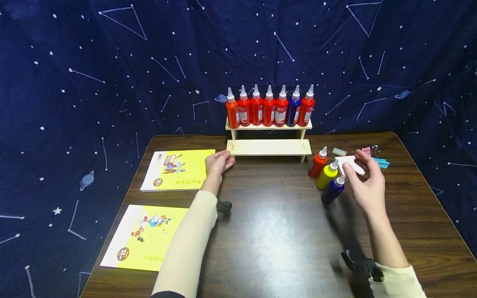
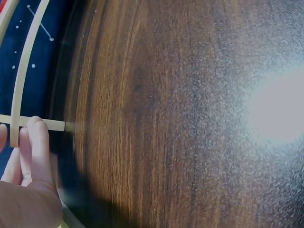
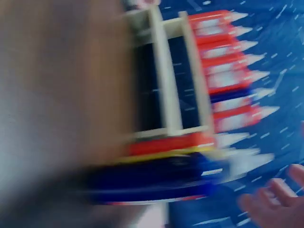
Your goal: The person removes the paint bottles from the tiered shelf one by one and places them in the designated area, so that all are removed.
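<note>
Wooden two-tier rack (image 1: pixel 268 147) stood at the far edge of the brown table (image 1: pixel 261 211), in front of a dark blue star-patterned curtain (image 1: pixel 112 74). Two yellow-and-white books, a far book (image 1: pixel 178 170) and a near book (image 1: pixel 143 238), lay flat on the table's left side. The left hand (image 1: pixel 218 163) pinched the left end of the rack's lower shelf, thumb on one face and fingers on the other. The right hand (image 1: pixel 369 186) held nothing; its thumb and fingers were curved and spread apart, above and beside a white pad (image 1: pixel 346 159). Seven bottles (image 1: pixel 269 111), mostly red, with one dark blue, stood upright on the upper shelf. Right of the rack, a red bottle (image 1: pixel 318 165), a yellow bottle (image 1: pixel 326 177) and a blue bottle (image 1: pixel 333 192) stood on the table. Beyond the pad lay a blue clip (image 1: pixel 381 163), a pink clip (image 1: pixel 367 150) and a pale block (image 1: pixel 339 151).
</note>
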Available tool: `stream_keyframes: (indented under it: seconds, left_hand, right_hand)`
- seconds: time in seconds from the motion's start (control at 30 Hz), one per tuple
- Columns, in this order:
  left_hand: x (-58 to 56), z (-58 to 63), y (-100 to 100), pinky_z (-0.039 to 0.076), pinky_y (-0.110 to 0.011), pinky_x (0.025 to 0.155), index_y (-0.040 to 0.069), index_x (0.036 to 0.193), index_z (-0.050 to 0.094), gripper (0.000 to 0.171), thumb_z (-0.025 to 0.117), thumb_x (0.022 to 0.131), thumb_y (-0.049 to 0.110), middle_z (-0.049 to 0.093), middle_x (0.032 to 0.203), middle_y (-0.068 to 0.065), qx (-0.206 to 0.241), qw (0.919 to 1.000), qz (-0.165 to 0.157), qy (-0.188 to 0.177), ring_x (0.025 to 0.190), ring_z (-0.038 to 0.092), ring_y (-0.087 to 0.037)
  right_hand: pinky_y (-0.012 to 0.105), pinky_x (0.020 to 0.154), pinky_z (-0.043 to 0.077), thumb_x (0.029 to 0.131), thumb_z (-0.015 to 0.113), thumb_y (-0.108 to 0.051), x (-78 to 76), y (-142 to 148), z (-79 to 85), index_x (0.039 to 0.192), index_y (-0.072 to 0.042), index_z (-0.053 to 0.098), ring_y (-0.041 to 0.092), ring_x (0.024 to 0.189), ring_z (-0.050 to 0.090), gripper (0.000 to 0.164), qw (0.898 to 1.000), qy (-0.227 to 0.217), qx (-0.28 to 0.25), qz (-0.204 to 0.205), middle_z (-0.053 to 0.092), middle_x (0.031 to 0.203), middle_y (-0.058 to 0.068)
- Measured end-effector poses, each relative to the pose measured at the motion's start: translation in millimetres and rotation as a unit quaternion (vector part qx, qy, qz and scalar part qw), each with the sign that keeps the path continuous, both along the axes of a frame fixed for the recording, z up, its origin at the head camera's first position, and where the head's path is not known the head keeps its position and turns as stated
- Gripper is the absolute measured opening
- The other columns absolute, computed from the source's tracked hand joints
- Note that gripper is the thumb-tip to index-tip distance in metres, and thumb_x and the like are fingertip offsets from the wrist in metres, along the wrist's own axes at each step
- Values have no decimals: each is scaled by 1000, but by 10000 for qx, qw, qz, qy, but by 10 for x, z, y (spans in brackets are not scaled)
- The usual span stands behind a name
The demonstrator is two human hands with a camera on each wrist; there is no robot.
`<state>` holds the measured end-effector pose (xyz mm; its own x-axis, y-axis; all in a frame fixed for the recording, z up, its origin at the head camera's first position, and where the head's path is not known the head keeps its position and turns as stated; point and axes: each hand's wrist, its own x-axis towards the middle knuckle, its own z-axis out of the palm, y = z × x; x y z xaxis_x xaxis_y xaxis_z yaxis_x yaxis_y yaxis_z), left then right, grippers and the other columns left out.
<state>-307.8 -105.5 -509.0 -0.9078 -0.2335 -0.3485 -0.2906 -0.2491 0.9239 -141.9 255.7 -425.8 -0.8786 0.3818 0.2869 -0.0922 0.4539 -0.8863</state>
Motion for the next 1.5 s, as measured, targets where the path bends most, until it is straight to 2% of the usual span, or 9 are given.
stream_keyframes:
  seconds: [0.1, 0.2, 0.27, 0.5, 0.67, 0.77, 1.0, 1.2, 1.5]
  left_hand:
    - [-4, -9, -26, 60, -32, 74, -4, 112, 67, 27, 70, 87, 7, 71, 95, -18, 44, 10000, 27, -2, 71, 71, -17]
    - [-4, -4, -34, 59, -34, 75, -4, 112, 67, 28, 70, 86, 5, 71, 95, -17, 45, 10000, 46, 15, 71, 71, -17]
    - [1, 6, -29, 59, -34, 76, -5, 113, 66, 28, 70, 86, 4, 71, 96, -18, 30, 10000, 65, 29, 72, 71, -18]
    - [12, 53, 16, 59, -37, 78, -4, 112, 67, 29, 71, 85, 4, 70, 100, -20, -27, 9999, 120, 9, 78, 71, -22]
    - [-8, 51, 37, 59, -37, 78, -4, 111, 67, 28, 72, 85, 4, 72, 88, -14, 4, 9999, 151, 11, 78, 71, -22]
    - [-8, 45, 40, 59, -36, 78, -4, 111, 67, 28, 72, 85, 4, 71, 86, -12, -9, 9999, 152, -4, 77, 71, -22]
    - [-9, 56, 21, 58, -39, 81, -3, 112, 67, 29, 72, 85, 6, 69, 103, -23, -68, 9998, 168, -108, 83, 71, -25]
    - [-15, 63, 26, 59, -36, 78, -1, 110, 68, 26, 72, 86, 8, 70, 100, -22, -155, 9996, 154, -169, 79, 71, -23]
    - [-17, 53, 31, 61, -30, 67, -1, 107, 69, 24, 73, 84, 8, 73, 86, -14, -197, 9994, 251, -164, 69, 70, -16]
  right_hand:
    - [46, 103, 45, 91, 66, -24, -263, 19, 355, 143, -7, 41, 30, 127, 47, 60, 9942, -443, 525, 825, 46, 140, 19]
    - [61, 104, 37, 91, 64, -40, -575, 0, 631, 148, -10, 32, 39, 132, 39, 72, 9775, -1086, 1001, 1508, 39, 147, 21]
    - [62, 105, 35, 90, 63, -45, -805, -28, 735, 150, -10, 27, 42, 133, 38, 78, 9666, -1395, 1165, 1804, 36, 148, 24]
    - [59, 109, 32, 93, 60, -36, -1473, -154, 813, 150, 1, 17, 47, 134, 33, 80, 9385, -2082, 1673, 2186, 31, 147, 31]
    - [56, 113, 26, 93, 60, -29, -1759, -222, 748, 150, 4, 9, 46, 135, 31, 84, 9442, -2018, 1695, 1977, 27, 148, 32]
    - [54, 113, 27, 94, 59, -25, -1857, -266, 695, 151, 2, 8, 44, 134, 34, 81, 9530, -1854, 1465, 1899, 30, 148, 30]
    - [50, 110, 34, 95, 57, -12, -1940, -370, 611, 147, 0, 26, 39, 126, 45, 62, 9704, -1524, 1017, 1572, 44, 139, 27]
    - [47, 106, 39, 95, 55, -13, -1912, -385, 538, 137, 4, 38, 38, 118, 49, 48, 9809, -1380, 969, 972, 51, 132, 28]
    - [45, 107, 37, 94, 59, -9, -1835, -374, 520, 131, 8, 42, 36, 116, 48, 44, 9892, -1101, 552, 792, 52, 127, 28]
